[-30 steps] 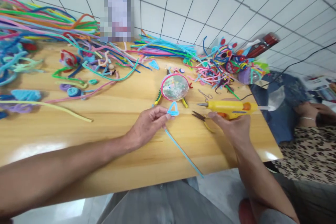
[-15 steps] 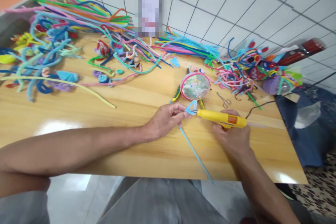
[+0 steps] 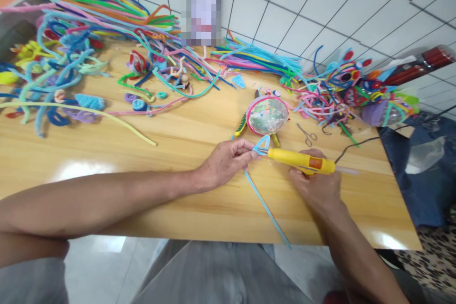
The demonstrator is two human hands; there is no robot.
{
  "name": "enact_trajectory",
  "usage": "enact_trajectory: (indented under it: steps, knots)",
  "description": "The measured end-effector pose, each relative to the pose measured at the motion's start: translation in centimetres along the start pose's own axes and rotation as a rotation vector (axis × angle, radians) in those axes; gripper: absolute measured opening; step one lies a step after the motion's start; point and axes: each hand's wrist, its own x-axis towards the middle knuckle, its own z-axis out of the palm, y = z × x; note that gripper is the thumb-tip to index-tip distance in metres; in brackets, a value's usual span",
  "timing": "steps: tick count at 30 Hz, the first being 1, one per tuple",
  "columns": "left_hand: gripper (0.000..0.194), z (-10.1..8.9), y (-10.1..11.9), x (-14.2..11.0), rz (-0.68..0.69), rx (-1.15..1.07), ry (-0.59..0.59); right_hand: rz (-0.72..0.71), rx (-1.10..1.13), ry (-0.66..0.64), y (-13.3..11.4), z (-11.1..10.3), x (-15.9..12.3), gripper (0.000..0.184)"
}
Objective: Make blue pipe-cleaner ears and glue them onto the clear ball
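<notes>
Between the thumb and fingers of my left hand [image 3: 228, 161] is a light blue pipe cleaner [image 3: 262, 143], bent into a small triangle. A long straight blue length [image 3: 265, 204] slants from below that hand to the table's front edge. My right hand [image 3: 317, 178] is wrapped round a yellow hot glue gun [image 3: 294, 158], whose tip points left and is at the triangle; whether it touches I cannot tell. Just behind lies a clear domed piece with a pink rim [image 3: 267, 115], partly over green-and-yellow-handled pliers [image 3: 241, 125]. Small scissors [image 3: 307, 134] lie to its right.
Heaps of coloured pipe cleaners [image 3: 103, 14] cover the back left, with another bundle [image 3: 256, 59] along the tiled wall. A blurred upright panel [image 3: 203, 7] stands there. Finished-looking colourful figures [image 3: 345, 78] sit at right. The glue gun's black cord [image 3: 359, 142] runs off right.
Both hands, the triangle and the glue gun keep nearly the same position. The view has shifted slightly, so the things at the back right appear a little further right.
</notes>
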Motion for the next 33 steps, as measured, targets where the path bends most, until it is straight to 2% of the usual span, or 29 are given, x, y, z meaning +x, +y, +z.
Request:
enact_trajectory:
  steps: [11, 19, 33]
  knots:
    - [0.016, 0.02, -0.06, 0.01, 0.002, -0.009, 0.004, -0.071, 0.007, 0.019, -0.02, -0.21, -0.05, 0.022]
    - [0.014, 0.15, 0.00, 0.11, -0.020, -0.040, 0.006, -0.007, 0.014, -0.013, 0.09, -0.01, -0.46, 0.018]
    - [0.013, 0.18, -0.10, 0.20, -0.030, -0.049, 0.006, 0.000, 0.035, -0.026, -0.12, -0.36, -0.96, 0.015]
